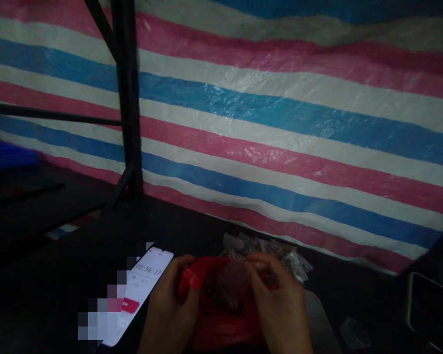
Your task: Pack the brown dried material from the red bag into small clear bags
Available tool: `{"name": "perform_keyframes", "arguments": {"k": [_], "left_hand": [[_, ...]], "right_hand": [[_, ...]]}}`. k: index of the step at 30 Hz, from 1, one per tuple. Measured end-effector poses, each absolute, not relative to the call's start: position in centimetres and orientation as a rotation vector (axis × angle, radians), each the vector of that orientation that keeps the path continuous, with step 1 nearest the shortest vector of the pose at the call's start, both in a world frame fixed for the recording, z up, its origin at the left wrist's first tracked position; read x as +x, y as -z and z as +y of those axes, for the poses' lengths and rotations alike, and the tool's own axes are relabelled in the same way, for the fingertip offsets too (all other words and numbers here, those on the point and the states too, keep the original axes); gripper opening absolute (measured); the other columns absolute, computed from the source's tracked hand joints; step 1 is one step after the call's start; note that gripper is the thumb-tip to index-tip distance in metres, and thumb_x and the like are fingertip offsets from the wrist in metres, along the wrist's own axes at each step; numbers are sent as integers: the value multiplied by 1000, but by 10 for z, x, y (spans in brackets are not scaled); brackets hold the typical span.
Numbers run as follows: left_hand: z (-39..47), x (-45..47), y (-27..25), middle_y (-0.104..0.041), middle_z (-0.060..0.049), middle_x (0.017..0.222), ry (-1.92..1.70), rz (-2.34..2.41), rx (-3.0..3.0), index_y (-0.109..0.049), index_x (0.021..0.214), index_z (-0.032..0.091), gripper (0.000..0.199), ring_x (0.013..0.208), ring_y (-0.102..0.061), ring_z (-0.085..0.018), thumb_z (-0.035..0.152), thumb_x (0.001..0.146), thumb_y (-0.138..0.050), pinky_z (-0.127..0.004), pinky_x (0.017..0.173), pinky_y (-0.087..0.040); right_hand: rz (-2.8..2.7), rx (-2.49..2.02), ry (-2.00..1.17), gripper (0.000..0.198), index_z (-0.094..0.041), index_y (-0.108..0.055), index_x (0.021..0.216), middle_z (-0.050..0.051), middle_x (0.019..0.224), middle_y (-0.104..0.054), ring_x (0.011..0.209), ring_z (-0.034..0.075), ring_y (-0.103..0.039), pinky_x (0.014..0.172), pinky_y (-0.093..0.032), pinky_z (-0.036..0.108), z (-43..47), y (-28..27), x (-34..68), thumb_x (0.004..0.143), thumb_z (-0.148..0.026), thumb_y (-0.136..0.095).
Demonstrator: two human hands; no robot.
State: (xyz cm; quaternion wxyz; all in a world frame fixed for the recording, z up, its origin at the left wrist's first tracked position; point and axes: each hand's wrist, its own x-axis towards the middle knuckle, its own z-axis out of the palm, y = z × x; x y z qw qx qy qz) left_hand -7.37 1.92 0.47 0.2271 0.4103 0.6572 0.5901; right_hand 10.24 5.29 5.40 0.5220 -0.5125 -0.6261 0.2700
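Observation:
A red plastic bag (225, 332) lies open in front of me, with small dark bits dimly visible inside. My left hand (175, 297) is closed on the bag's left rim, thumb on the inner side. Over the bag's mouth hangs a small clear plastic bag (233, 280), its top edge pinched by the fingers of my right hand (276, 292). What the clear bag contains is too dark to tell. Just behind my right hand lies a pile of small clear plastic bags (295, 263), several of them with contents I cannot make out.
A lit phone (147, 280) showing a timer lies left of my left hand. To the right are a small clear round cup (355, 333) and a dark device with a pale rim (431, 309). A black metal post (129, 108) stands before the striped sheet (280, 118) behind the black table (177, 221).

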Motion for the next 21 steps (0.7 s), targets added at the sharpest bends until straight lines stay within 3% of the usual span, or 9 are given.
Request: {"name": "perform_keyframes", "arguments": {"k": [8, 14, 18, 21], "left_hand": [[22, -76, -4, -76, -12, 110, -1633, 1798, 1144, -67, 108, 21, 44, 106, -74, -35, 48, 75, -56, -49, 93, -61], [23, -78, -1, -76, -12, 114, -1590, 1810, 1145, -67, 109, 22, 42, 110, -73, -36, 46, 77, -57, -50, 95, -60], [23, -82, 7, -72, -12, 127, -1531, 1817, 1239, -65, 123, 22, 48, 123, -67, -36, 42, 80, -57, -56, 110, -51], [23, -87, 13, -66, -13, 131, -1459, 1853, 1361, -60, 135, 22, 56, 118, -66, -37, 37, 81, -56, -58, 103, -54]], "right_hand": [[-1494, -1180, -736, 26, -25, -79, 103, 9, 95, -84, 86, 29, -81, 80, -65, 39, 58, -48, 105, 88, -44, -69], [-1388, -1205, -804, 32, -23, -77, 99, 9, 89, -83, 81, 29, -81, 74, -65, 38, 62, -40, 100, 82, -51, -75], [-1350, -1282, -628, 41, -22, -79, 104, 12, 99, -85, 84, 31, -81, 73, -64, 39, 73, -59, 142, 84, -56, -70], [-1380, -1568, -257, 42, -20, -81, 101, 16, 98, -85, 91, 37, -81, 76, -63, 42, 96, -80, 210, 82, -52, -64]]}}
